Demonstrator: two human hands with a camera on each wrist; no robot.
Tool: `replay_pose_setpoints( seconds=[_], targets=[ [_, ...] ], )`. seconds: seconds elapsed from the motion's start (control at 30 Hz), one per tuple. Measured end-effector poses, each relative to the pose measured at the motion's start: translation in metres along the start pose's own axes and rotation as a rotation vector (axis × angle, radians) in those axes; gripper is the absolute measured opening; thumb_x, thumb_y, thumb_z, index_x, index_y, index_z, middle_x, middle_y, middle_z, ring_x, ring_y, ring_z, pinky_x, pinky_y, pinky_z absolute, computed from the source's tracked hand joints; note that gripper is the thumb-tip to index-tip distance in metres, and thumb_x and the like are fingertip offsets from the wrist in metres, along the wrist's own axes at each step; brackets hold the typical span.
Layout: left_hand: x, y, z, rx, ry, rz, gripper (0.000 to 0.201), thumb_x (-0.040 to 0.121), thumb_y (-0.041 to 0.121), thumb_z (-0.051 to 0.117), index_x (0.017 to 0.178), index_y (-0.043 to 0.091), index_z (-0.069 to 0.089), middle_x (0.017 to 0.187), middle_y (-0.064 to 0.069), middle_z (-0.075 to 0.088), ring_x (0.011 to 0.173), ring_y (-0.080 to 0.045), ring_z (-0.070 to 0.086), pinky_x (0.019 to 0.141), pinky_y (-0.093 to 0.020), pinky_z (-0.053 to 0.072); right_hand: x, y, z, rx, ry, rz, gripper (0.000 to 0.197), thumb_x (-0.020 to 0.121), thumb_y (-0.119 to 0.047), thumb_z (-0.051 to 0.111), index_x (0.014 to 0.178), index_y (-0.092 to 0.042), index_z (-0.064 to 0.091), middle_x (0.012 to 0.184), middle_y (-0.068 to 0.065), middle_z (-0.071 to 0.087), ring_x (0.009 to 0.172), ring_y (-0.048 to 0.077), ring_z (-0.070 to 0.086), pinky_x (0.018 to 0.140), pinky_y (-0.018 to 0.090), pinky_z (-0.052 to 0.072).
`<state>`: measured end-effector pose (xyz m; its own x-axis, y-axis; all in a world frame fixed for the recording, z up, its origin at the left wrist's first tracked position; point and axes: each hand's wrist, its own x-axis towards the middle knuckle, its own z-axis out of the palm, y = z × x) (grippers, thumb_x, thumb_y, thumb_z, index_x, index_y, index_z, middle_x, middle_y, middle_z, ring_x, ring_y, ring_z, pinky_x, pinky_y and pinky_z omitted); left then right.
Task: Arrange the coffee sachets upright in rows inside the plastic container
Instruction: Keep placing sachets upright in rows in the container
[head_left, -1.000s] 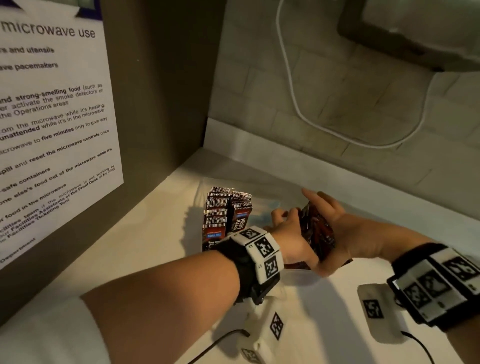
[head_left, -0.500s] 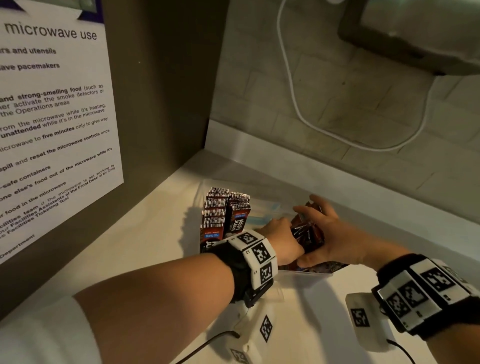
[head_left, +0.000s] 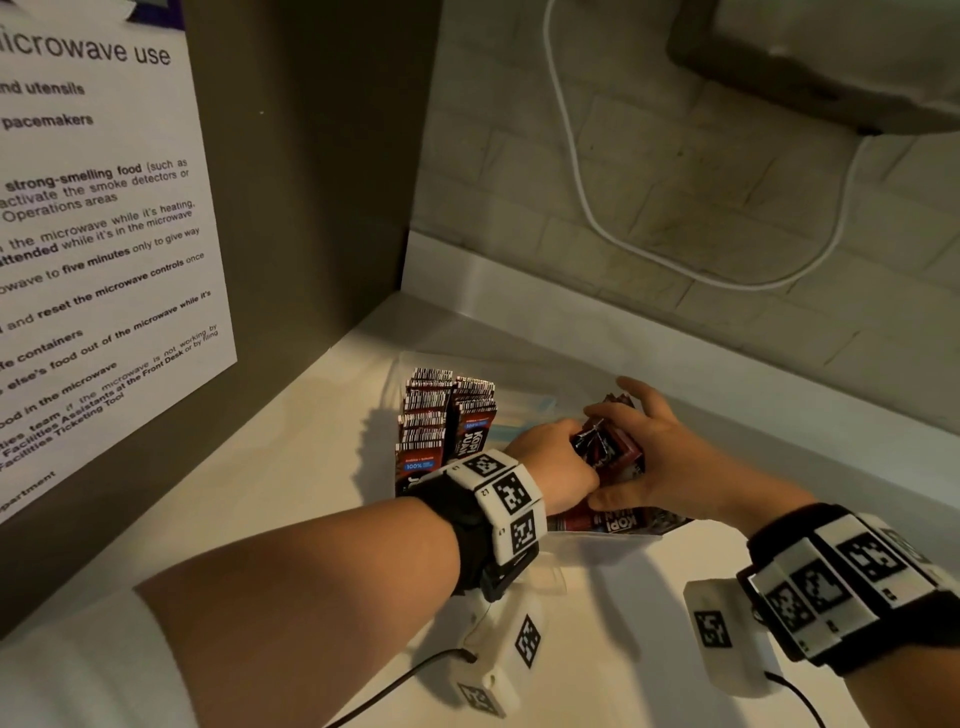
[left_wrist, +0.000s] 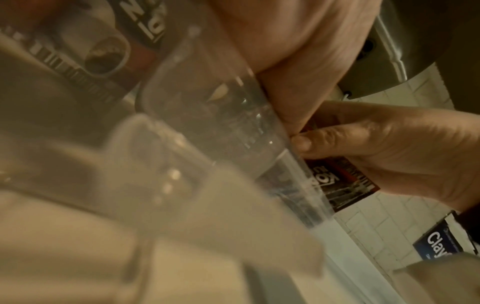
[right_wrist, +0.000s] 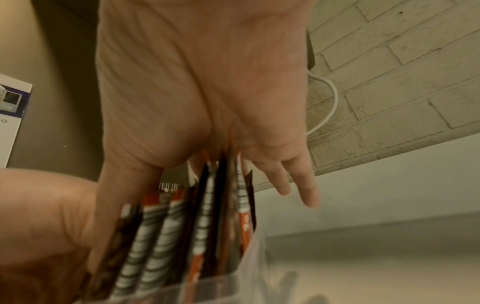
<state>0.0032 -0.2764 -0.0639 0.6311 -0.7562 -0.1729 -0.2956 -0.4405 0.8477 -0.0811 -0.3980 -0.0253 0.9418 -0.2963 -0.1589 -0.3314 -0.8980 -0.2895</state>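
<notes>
A clear plastic container (head_left: 597, 536) sits on the white counter. Two rows of dark red coffee sachets (head_left: 441, 415) stand upright at its left end. My right hand (head_left: 649, 457) grips a bunch of sachets (head_left: 608, 449) over the container's right part, thumb on the near side, fingers on the far side. My left hand (head_left: 558, 462) is curled against the bunch from the left, holding it. In the right wrist view the sachets (right_wrist: 182, 236) fan out below my palm into the container. In the left wrist view the container wall (left_wrist: 233, 115) is blurred and close.
A brown side panel with a printed notice (head_left: 93, 234) stands on the left. A tiled wall with a white cable (head_left: 582, 208) runs behind. More sachets (head_left: 618, 522) lie flat at the container's near right. White marker blocks (head_left: 717, 629) with cords lie on the near counter.
My right hand has lowered the bunch of sachets down into the container and turned more palm-down. My left hand has closed in against the bunch.
</notes>
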Motion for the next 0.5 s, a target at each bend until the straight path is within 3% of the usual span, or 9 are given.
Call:
replay_pose_setpoints(
  seconds=[0.17, 0.23, 0.5],
  targets=[
    [0.0013, -0.0001, -0.0029, -0.187, 0.038, -0.058, 0.035, 0.085, 0.013, 0.060, 0.119, 0.021, 0.055, 0.110, -0.007, 0.064, 0.101, -0.028, 0.060, 0.092, -0.043, 0.052, 0.0007, 0.0011, 0.0058, 0.012, 0.068, 0.036, 0.110, 0.063, -0.030, 0.086, 0.149, -0.025, 0.017, 0.156, 0.001, 0.002, 0.139, 0.023, 0.029, 0.105, 0.024, 0.033],
    [0.0021, -0.0009, -0.0032, -0.275, 0.063, -0.091, 0.037, 0.086, 0.011, 0.059, 0.121, 0.020, 0.053, 0.111, -0.008, 0.063, 0.103, -0.028, 0.059, 0.093, -0.042, 0.050, 0.0002, 0.0011, 0.0070, 0.035, 0.080, 0.052, 0.116, 0.061, -0.029, 0.087, 0.150, -0.025, 0.012, 0.156, 0.001, 0.004, 0.140, 0.022, 0.027, 0.108, 0.027, 0.033],
    [0.0010, 0.0027, 0.0043, -0.580, 0.043, -0.194, 0.037, 0.083, 0.009, 0.057, 0.118, 0.020, 0.053, 0.110, -0.008, 0.063, 0.105, -0.030, 0.060, 0.096, -0.047, 0.049, -0.0043, -0.0013, 0.0051, 0.118, 0.056, 0.084, 0.126, 0.054, -0.029, 0.091, 0.150, -0.031, 0.010, 0.154, -0.004, 0.002, 0.138, 0.023, 0.027, 0.105, 0.029, 0.038]
  ],
)
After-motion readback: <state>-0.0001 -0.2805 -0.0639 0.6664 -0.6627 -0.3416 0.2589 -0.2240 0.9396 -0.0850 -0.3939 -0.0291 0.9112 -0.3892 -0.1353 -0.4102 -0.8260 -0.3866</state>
